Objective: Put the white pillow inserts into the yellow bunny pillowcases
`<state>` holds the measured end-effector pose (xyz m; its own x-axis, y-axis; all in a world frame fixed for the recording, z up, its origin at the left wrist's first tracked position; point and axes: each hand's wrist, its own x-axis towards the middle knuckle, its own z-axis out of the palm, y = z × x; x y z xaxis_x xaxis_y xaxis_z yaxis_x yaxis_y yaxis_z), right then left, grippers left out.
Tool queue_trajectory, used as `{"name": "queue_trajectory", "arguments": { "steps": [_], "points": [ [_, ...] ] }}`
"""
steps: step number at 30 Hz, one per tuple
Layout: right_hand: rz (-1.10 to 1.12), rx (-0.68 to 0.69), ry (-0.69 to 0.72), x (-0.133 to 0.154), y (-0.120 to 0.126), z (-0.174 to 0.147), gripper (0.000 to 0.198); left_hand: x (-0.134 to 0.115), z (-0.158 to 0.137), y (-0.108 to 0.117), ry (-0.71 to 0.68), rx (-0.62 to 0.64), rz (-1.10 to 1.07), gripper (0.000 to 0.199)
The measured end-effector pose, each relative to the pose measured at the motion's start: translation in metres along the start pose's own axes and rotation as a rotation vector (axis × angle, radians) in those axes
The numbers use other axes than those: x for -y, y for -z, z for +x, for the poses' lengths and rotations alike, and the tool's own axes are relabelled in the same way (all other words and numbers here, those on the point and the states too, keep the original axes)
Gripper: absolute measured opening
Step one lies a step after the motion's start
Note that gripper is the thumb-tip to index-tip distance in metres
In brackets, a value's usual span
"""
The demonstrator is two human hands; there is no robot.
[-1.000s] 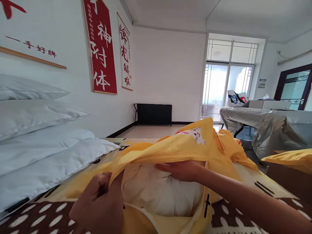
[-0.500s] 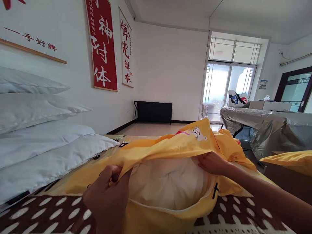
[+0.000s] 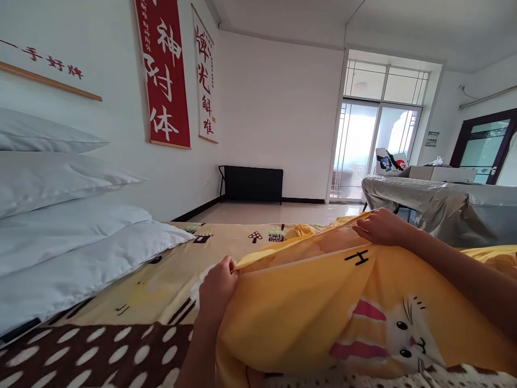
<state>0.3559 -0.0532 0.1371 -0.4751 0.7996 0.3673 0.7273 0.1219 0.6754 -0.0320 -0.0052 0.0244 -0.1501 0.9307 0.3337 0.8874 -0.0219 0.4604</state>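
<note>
Cloth of a yellow cover [image 3: 294, 312] spreads over the near middle and right, on a beige sheet [image 3: 230, 242] with a brown band [image 3: 133, 338] of white dots. Printed on the cover, toward its lower right, is a white animal's face with pink ears, turned sideways. The person's left hand [image 3: 220, 279] is closed tightly on the left corner of the cover's upper edge. Farther right, the right hand [image 3: 383, 226] has its fingers bent in, gripping the same edge; a fold of paler cloth shows between the two hands. To the left lie stacked white pillows [image 3: 81, 258]. Beyond stand a table draped in silvery plastic [image 3: 407, 196], a black panel [image 3: 253, 184] by the wall, and glass doors [image 3: 357, 148].
</note>
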Motion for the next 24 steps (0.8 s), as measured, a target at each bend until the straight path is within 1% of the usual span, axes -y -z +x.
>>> {"name": "queue_trajectory", "arguments": {
  "steps": [2,5,7,9,11,12,13,14,15,16,17,18,20,21,22,24],
  "points": [
    [0.027,0.031,0.015,0.003,-0.001,-0.009,0.051,0.000,-0.007,0.008,0.031,-0.103,-0.086,0.012],
    [0.040,0.061,0.005,-0.002,-0.005,-0.023,0.052,-0.004,-0.015,0.024,0.020,-0.270,-0.315,0.014],
    [0.056,0.050,-0.007,-0.012,-0.003,-0.029,0.054,-0.011,-0.011,0.040,-0.017,-0.315,-0.363,0.016],
    [0.081,0.016,-0.016,-0.026,0.005,-0.030,0.055,-0.024,0.003,0.065,-0.077,-0.323,-0.272,0.018],
    [0.108,-0.046,-0.038,-0.039,0.018,-0.028,0.055,-0.041,0.024,0.099,-0.161,-0.321,-0.103,0.022],
    [0.123,-0.083,-0.058,-0.042,0.023,-0.027,0.056,-0.049,0.035,0.117,-0.218,-0.312,-0.019,0.028],
    [0.142,-0.118,-0.083,-0.043,0.028,-0.026,0.057,-0.057,0.044,0.135,-0.238,-0.337,0.054,0.033],
    [0.165,-0.145,-0.110,-0.042,0.029,-0.026,0.058,-0.064,0.053,0.150,-0.247,-0.393,0.100,0.037],
    [0.191,-0.154,-0.126,-0.037,0.028,-0.027,0.059,-0.069,0.059,0.161,-0.250,-0.430,0.130,0.038],
    [0.215,-0.140,-0.122,-0.031,0.023,-0.029,0.060,-0.072,0.063,0.167,-0.250,-0.423,0.155,0.038],
    [0.236,-0.102,-0.094,-0.023,0.015,-0.032,0.061,-0.073,0.065,0.169,-0.264,-0.362,0.177,0.036],
    [0.254,-0.050,-0.050,-0.014,0.005,-0.035,0.061,-0.071,0.065,0.167,-0.286,-0.251,0.200,0.031],
    [0.284,0.053,0.049,0.002,-0.014,-0.042,0.060,-0.064,0.062,0.155,-0.335,0.013,0.252,0.021],
    [0.299,0.079,0.082,0.006,-0.021,-0.044,0.060,-0.059,0.060,0.149,-0.357,0.105,0.271,0.020],
    [0.315,0.084,0.097,0.008,-0.024,-0.045,0.059,-0.055,0.059,0.145,-0.365,0.143,0.287,0.022],
    [0.334,0.046,0.083,0.001,-0.018,-0.041,0.059,-0.053,0.061,0.149,-0.349,0.132,0.323,0.027]
  ]
}}
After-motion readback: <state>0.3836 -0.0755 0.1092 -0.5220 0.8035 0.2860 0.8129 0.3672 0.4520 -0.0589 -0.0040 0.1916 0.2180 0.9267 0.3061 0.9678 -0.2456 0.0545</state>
